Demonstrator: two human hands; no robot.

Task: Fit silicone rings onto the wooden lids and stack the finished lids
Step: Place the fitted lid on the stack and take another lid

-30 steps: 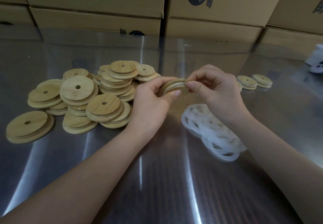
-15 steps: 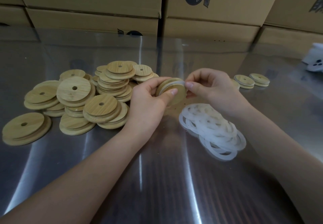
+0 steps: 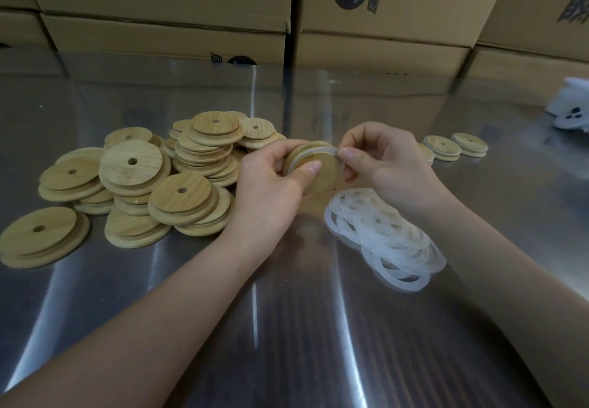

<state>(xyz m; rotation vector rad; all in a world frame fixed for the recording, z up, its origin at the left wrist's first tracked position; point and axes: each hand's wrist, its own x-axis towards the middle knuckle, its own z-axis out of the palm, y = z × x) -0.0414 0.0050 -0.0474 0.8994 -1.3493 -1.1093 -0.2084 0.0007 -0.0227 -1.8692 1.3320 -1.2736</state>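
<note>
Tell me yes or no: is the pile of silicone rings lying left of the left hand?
No, the silicone rings lie on the table under the right hand, right of the left hand.

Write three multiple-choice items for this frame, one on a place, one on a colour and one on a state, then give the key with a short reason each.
1. Where does the pile of loose silicone rings lie?
A. On the table under the right hand
B. On top of the cardboard boxes
C. Left of the wooden lids

2. What colour are the loose rings?
A. Black
B. Translucent white
C. Red

3. What is the state of the held lid?
A. Lying flat on the table
B. Held in the air by both hands with a ring at its edge
C. Lying on the lid heap

Key: 1 A, the rings lie on the steel table below the right hand. 2 B, they look milky and see-through. 3 B, the left hand grips the lid while the right pinches the ring on its rim.
</note>
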